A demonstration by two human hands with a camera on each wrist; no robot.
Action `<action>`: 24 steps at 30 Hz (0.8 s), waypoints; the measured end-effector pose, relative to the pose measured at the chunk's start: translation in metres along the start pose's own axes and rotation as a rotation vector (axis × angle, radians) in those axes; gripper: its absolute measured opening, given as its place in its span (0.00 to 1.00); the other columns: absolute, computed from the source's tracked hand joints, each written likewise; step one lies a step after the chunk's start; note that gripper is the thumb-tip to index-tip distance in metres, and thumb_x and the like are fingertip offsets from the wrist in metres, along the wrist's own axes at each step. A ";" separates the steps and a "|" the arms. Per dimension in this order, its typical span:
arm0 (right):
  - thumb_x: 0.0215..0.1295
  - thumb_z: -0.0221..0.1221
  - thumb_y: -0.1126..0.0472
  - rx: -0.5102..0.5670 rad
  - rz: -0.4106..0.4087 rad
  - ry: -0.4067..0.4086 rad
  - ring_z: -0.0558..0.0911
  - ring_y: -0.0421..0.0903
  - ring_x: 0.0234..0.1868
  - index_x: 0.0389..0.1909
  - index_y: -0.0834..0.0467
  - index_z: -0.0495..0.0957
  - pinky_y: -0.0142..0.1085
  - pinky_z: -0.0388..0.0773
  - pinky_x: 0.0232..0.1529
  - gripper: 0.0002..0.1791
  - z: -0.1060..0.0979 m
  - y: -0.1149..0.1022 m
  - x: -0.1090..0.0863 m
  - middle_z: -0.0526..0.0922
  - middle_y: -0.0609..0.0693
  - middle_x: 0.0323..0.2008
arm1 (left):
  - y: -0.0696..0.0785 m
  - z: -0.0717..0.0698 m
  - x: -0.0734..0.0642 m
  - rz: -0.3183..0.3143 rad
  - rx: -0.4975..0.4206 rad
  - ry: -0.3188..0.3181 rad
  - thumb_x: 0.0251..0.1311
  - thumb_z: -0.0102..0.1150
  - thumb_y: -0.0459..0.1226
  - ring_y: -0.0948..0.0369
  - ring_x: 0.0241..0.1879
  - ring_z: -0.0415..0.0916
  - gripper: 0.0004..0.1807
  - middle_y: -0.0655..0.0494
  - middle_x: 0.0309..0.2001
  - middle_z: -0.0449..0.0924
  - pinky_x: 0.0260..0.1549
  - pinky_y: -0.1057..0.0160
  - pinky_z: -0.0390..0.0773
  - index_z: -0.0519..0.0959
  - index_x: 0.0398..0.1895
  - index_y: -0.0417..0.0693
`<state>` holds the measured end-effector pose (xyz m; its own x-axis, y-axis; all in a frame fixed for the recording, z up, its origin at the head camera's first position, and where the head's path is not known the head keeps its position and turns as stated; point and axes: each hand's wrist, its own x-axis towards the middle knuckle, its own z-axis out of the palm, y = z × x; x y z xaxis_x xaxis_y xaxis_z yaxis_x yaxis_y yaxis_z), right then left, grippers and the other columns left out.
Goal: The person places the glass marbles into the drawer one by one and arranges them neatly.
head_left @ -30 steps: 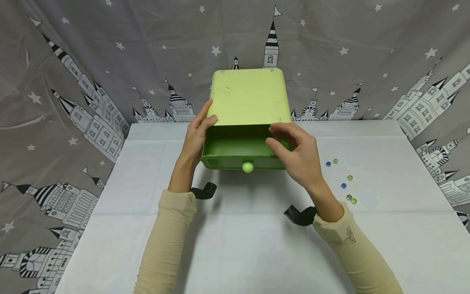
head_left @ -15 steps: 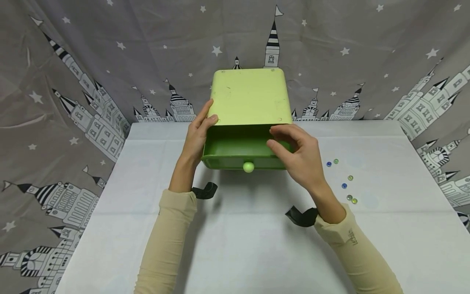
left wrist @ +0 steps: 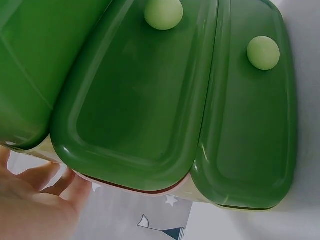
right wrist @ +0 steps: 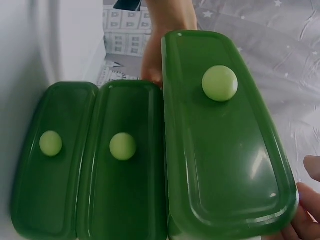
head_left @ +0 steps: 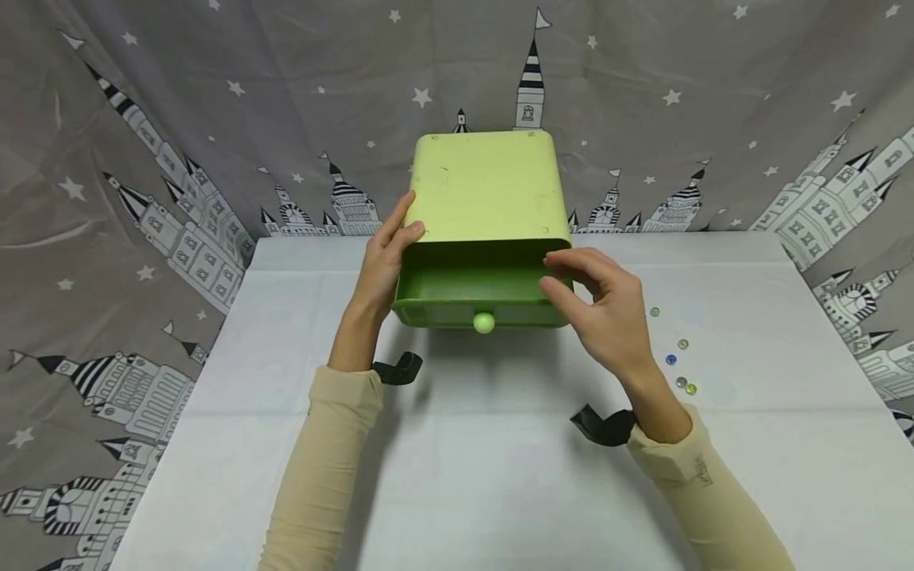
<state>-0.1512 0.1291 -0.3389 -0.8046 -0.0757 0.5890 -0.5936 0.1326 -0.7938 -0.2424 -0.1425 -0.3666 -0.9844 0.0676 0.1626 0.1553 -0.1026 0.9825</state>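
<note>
A light-green drawer cabinet (head_left: 493, 186) stands at the back of the table. Its top drawer (head_left: 443, 277) is pulled out, with a round pale knob (head_left: 484, 322) on the front. My left hand (head_left: 380, 266) rests along the cabinet's left side, thumb at the top front corner. Over the right end of the drawer hovers my right hand (head_left: 607, 309), thumb and fingers bent with a gap between them; nothing shows in it. Two lower drawers, a middle one (right wrist: 122, 190) and a bottom one (right wrist: 47, 190), are pushed in, as both wrist views show.
Several small glass gems lie on the white table to the right, among them a blue gem (head_left: 670, 359), a green gem (head_left: 654, 312) and a yellow-green gem (head_left: 690, 388). A grey curtain (head_left: 286, 95) printed with castles hangs behind.
Over the last half second my right hand has moved right and slightly down, towards the drawer's right edge. My left hand and the cabinet have stayed in place.
</note>
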 end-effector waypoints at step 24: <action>0.55 0.63 0.81 -0.247 0.068 0.092 0.81 0.41 0.44 0.44 0.72 0.82 0.27 0.76 0.50 0.14 -0.078 0.025 -0.045 0.82 0.61 0.42 | -0.002 0.001 -0.001 0.008 0.011 0.001 0.69 0.55 0.42 0.65 0.72 0.51 0.33 0.58 0.76 0.53 0.67 0.64 0.57 0.60 0.77 0.57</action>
<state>-0.1286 0.2126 -0.3731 -0.8305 0.0307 0.5562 -0.5069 0.3725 -0.7774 -0.2418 -0.1414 -0.3685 -0.9832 0.0660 0.1703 0.1639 -0.0924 0.9821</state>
